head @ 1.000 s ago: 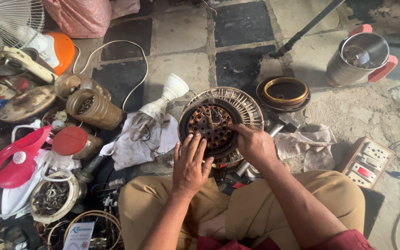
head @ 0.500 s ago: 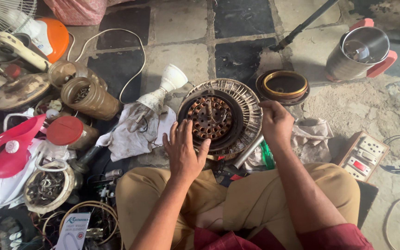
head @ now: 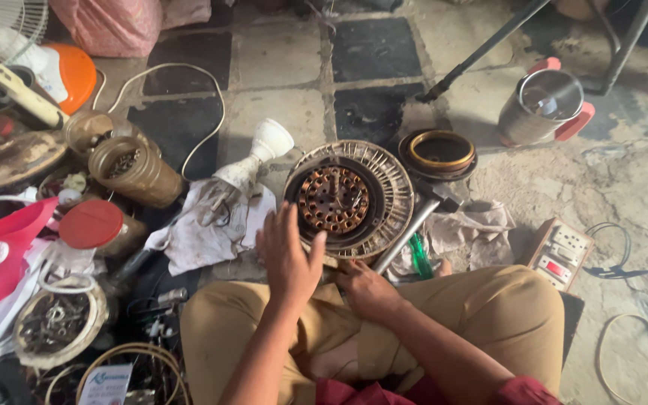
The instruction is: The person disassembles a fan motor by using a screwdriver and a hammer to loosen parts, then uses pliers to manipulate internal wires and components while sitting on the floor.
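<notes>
The fan motor sits on the floor right in front of the seated person's knees, and it is already well opened up: no cover is on it, the ring of copper windings and the perforated rusty core lie bare inside the pale ribbed outer ring. The left hand hovers flat and spread over the near left edge of that ring, fingers splayed, gripping nothing as far as I can see. The right hand is lower, tucked under the near rim of the motor; its fingers curl in, but I cannot tell whether they hold the rim or some small tool there. A metal rod pokes out from beneath the motor toward the right knee, with a green-handled tool just beside it. A dark round cover with a brass-coloured ring lies apart, behind and to the right of the motor, which I take to be a piece already taken off. A dirty white rag is just left of the motor, and jars of small parts crowd the floor further left. To my eye the stripping-down is done and the work on the exposed windings is what remains; nothing looks refitted yet.
</notes>
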